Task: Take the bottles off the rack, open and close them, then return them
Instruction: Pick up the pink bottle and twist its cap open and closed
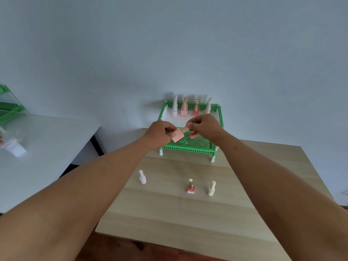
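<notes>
While the left hand [163, 133] grips the pink bottle [178, 136], the right hand [204, 127] pinches its mostly hidden cap [185, 129] before the rack [189, 149]

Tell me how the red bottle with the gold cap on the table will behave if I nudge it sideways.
The red bottle would probably tip rather than slide: its tall gold cap sits on a small square base. Being square, it likely won't roll far. It looks small, so probably light.

Both bare arms extended forward; left hand [162, 133] and right hand [204, 127] raised, fingers curled in pinching grip, nearly touching.
</notes>
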Demonstrator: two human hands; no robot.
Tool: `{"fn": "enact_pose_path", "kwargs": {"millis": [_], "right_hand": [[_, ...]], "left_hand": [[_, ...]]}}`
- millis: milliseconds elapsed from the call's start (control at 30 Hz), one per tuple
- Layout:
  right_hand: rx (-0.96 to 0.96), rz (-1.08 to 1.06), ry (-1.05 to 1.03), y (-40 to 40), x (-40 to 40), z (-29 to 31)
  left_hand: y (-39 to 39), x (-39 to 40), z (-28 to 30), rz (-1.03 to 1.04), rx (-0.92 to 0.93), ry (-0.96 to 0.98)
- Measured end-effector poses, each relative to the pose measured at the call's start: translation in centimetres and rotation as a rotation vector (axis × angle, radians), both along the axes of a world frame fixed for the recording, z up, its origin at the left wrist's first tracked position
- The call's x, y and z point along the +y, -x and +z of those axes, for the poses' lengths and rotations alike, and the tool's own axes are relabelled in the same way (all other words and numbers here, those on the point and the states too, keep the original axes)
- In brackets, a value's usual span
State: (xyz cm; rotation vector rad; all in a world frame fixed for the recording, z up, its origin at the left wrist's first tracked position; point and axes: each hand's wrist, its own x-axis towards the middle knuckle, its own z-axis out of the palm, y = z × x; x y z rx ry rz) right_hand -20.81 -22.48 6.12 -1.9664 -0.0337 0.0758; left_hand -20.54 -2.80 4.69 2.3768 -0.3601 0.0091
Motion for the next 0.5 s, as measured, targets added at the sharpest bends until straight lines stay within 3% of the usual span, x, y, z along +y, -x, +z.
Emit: {"fn": "enact_pose_path", "kwargs": {"millis": [167,500], "right_hand": [[0.140,0.073,-0.167,0.8,1.3,-2.2],[0.163,0.028,-0.096,1.3,5.2,-9.6]], "left_hand": [[0.3,0.8,-1.3,0.046,0.023,0.052],[0.8,3.0,-7.5,0.090,0.169,0.145]]}}
